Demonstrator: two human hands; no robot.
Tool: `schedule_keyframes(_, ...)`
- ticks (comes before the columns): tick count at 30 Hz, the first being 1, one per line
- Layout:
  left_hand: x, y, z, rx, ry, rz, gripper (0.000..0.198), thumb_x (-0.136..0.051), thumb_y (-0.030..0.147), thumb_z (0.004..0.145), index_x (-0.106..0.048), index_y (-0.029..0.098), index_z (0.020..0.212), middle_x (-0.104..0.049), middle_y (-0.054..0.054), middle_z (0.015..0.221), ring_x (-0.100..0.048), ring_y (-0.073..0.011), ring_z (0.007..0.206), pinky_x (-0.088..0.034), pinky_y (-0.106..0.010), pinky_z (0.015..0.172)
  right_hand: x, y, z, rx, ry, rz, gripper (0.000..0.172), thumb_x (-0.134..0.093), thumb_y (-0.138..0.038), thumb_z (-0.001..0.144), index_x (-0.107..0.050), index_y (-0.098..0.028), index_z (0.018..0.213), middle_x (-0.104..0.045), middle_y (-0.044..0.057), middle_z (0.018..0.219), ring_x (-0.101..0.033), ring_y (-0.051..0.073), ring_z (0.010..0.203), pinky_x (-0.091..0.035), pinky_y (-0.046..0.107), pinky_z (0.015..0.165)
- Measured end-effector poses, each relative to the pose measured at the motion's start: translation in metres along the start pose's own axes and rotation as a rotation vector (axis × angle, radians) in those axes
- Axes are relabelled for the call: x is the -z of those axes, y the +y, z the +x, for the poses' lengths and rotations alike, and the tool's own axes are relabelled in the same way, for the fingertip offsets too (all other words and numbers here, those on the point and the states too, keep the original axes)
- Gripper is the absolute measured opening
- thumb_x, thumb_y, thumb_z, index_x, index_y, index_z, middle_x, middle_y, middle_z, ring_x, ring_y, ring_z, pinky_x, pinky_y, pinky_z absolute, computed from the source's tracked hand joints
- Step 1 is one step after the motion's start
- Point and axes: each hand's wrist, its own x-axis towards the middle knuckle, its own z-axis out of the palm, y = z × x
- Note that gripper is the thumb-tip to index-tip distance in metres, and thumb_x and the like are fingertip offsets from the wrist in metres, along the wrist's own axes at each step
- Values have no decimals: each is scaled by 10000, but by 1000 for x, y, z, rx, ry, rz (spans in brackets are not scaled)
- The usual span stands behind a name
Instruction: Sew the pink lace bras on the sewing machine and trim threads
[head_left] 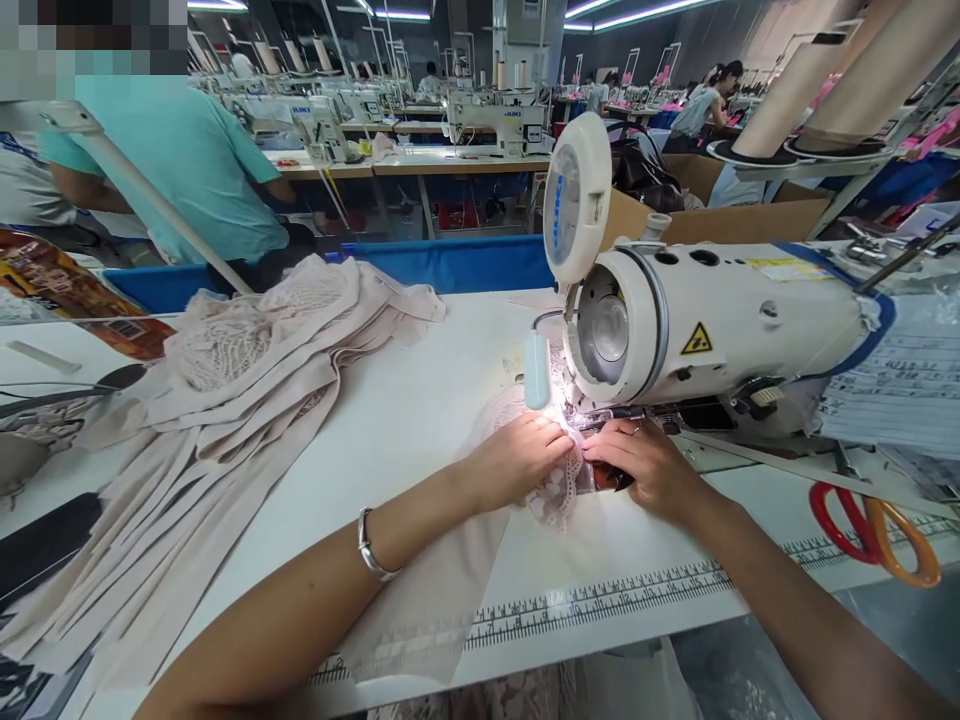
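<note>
A pale pink lace fabric [556,498] lies under the needle area of a white sewing machine [720,310], lit brightly by a small lamp [536,370]. My left hand [519,460] rests on the lace from the left, fingers closed and pressed together on it. From the other side, my right hand [651,468] has its fingers curled in at the lace's edge, beside the presser foot, with the fingertips close to those of my left hand. A small dark, pointed thing shows beneath the right palm; its kind is unclear. Sheer cloth [435,590] trails under my left forearm.
A heap of beige fabric pieces with lace [292,360] covers the table's left side. Scissors [874,535] with red and orange handles lie at the right. A ruler tape [600,600] runs along the front edge. Thread cones [799,95] stand behind; a person [172,170] sits ahead.
</note>
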Motion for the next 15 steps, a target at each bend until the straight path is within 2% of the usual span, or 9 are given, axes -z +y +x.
schedule_keyframes(3,-1,-1,-1,5,40,-4,255,-438,88,951,-624,150,1114,-655,-103,995,-588,-227,924,-477,-360,784,-1,1,-1,-20,-8,-19,556,-387,100,680,-665,-214,1046,-748,22,1018,-623,213,928,-493,341,761)
schedule_keyframes(6,-2,-1,-2,14,63,19,224,-446,102,953,-630,143,1074,-646,-125,1017,-585,-240,956,-473,-371,783,-3,2,-1,-8,-6,-57,566,-384,93,678,-669,-213,1060,-745,29,1058,-626,220,975,-503,340,771)
schedule_keyframes(15,-3,-1,-3,-10,72,59,255,-470,126,949,-635,164,1140,-653,-118,1035,-590,-232,929,-454,-372,776,-3,0,0,27,34,-40,373,-428,28,812,-678,-194,975,-750,57,1009,-623,222,924,-503,356,753)
